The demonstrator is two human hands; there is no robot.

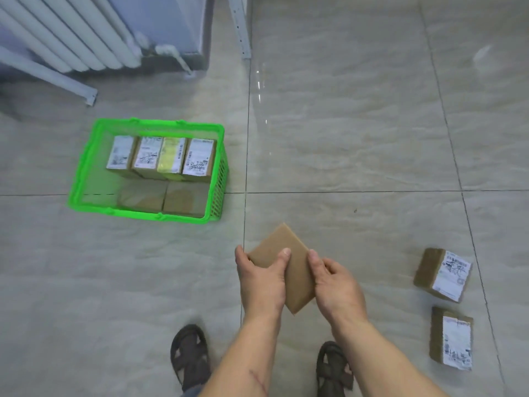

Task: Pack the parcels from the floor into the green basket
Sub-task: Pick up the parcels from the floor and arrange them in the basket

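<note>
I hold a plain brown cardboard parcel in the air above the floor, tilted like a diamond. My left hand grips its left edge and my right hand grips its right edge. The green basket stands on the floor to the upper left, apart from my hands. Inside it, several labelled parcels stand in a row at the back and two plain brown ones lie in front. Two more labelled parcels rest on the floor at the right.
A white radiator and a grey cabinet stand at the back left, with a metal rail foot on the floor near the basket. A metal upright rises at the back centre. My sandalled feet are at the bottom.
</note>
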